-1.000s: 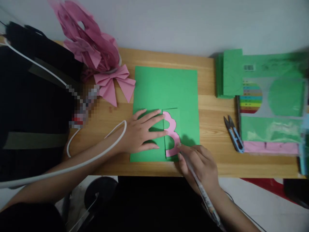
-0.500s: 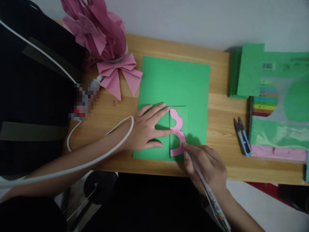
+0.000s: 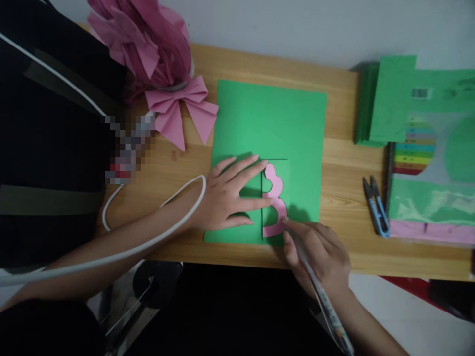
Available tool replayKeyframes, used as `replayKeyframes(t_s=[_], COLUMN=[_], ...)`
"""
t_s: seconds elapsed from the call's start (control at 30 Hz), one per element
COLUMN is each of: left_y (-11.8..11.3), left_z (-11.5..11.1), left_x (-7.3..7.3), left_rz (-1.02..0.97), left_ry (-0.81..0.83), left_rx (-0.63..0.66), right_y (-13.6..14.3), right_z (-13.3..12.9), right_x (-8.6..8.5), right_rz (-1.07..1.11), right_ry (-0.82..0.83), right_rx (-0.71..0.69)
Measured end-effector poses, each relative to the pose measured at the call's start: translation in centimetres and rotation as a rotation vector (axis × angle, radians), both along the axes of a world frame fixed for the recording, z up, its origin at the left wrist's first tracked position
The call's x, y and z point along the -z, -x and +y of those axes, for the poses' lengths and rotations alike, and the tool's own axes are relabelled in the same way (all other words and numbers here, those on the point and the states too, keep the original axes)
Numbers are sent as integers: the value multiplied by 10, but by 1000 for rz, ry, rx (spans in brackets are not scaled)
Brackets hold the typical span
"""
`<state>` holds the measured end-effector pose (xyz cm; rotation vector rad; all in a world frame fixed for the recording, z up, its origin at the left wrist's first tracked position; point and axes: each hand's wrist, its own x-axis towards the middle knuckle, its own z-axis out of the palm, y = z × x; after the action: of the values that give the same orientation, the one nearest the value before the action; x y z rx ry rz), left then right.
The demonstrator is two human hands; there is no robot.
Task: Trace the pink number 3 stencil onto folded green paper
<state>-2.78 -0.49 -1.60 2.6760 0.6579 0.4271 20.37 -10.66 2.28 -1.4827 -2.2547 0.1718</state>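
Observation:
A green sheet of paper (image 3: 270,123) lies on the wooden table, with a pink scalloped paper cutout (image 3: 279,207) flat on its lower part. Dark straight lines show on the green along the cutout's left side and above it. My left hand (image 3: 230,195) is spread open on the sheet, its index and middle fingertips touching the cutout. In my right hand (image 3: 321,254) is a pen (image 3: 324,296), held in a writing grip at the cutout's lower right edge. The hand hides the pen's tip.
Blue-handled thread snips (image 3: 376,207) lie to the right, beside a packet of coloured paper (image 3: 438,198) and a stack of folded green paper (image 3: 389,101). At upper left are a pink paper bow (image 3: 181,109) and pink wrapping (image 3: 148,44). A white cable (image 3: 163,242) crosses my left forearm.
The left index and middle fingers have shifted slightly right over the cutout. The right hand with the pen stays at almost the same spot on the edge. The view has shifted a little.

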Motion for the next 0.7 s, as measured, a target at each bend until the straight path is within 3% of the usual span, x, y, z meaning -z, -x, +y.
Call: replayKeyframes(t_s=[0.33,0.7], left_y=[-3,0], left_z=[-1,3], left_x=[-10,-4], left_rz=[86,98], left_ry=[32,-7], left_rx=[-20,9], right_y=[1,3], right_z=[1,4], right_x=[-1,-4], right_rz=[1,-2], right_ry=[3,6], right_rx=[0,5])
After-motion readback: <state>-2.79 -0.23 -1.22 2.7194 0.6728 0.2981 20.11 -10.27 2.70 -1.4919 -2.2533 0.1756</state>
